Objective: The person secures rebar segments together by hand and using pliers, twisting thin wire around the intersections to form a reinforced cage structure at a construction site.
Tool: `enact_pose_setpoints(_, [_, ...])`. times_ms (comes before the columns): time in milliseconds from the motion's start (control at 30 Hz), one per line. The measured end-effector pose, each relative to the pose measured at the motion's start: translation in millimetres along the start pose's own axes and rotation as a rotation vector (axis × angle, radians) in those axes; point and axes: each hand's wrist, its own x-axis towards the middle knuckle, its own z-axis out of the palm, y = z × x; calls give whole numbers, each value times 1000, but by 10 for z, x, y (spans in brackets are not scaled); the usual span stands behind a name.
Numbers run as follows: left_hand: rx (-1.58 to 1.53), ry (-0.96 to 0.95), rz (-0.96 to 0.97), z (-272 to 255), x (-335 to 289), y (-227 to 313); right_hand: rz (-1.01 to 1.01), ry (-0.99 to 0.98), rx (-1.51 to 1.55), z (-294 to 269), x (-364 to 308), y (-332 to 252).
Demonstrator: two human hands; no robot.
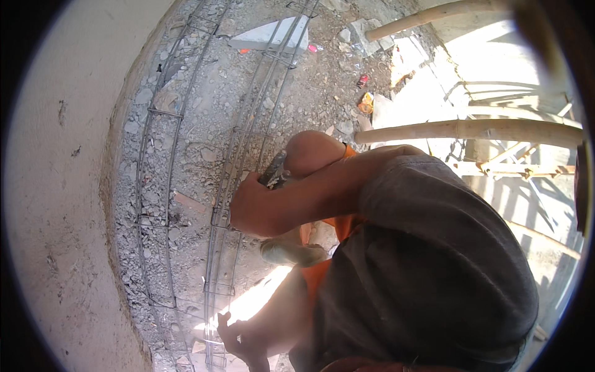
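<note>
At the centre my right hand (257,204) reaches across the near rebar cage (240,139), its fingers closed round a short dark grey tool (274,170) with worn pale patches. Its exact kind is hard to make out. That hand lies over the cage's long bars, and my bent knee (313,152) is just beyond it. Lower down, my left hand (242,344) is in shade beside the same cage, with one finger sticking out apart from the rest. I see nothing clearly held in it. Thin cross ties join the bars.
A second rebar cage (170,173) runs alongside, close to the plastered wall (59,186). Rubble (133,248) covers the ground. A pale triangular slab (269,36) lies under bars at the far end. Bamboo poles (471,130) come in from the right. My foot (291,253) stands beside the cage.
</note>
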Motion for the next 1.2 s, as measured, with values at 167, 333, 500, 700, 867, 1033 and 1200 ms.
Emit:
enact_pose_setpoints(167, [285,-192,122,23,-3,793,26,90,122,26,-63,-147])
enact_pose_setpoints(333, [325,-120,378,168,10,1084,256,254,296,185,-289,-2])
enact_pose_setpoints(500, [444,-148,372,374,-385,1893,521,562,641,801,-709,-72])
enact_pose_setpoints(700, [391,-310,148,426,-1296,2494,430,689,683,164,-2284,-713])
enact_pose_setpoints(867, [485,-270,583,-157,-1907,2765,421,661,1187,-387,-3647,-902])
enact_pose_setpoints(1033, [564,-412,800,-808,-2800,3921,-63,758,2194,-421,-5271,-1468])
enact_pose_setpoints(1200, [643,-657,1031,-766,-3116,4273,97,1325,2409,-101,-6123,-1848])
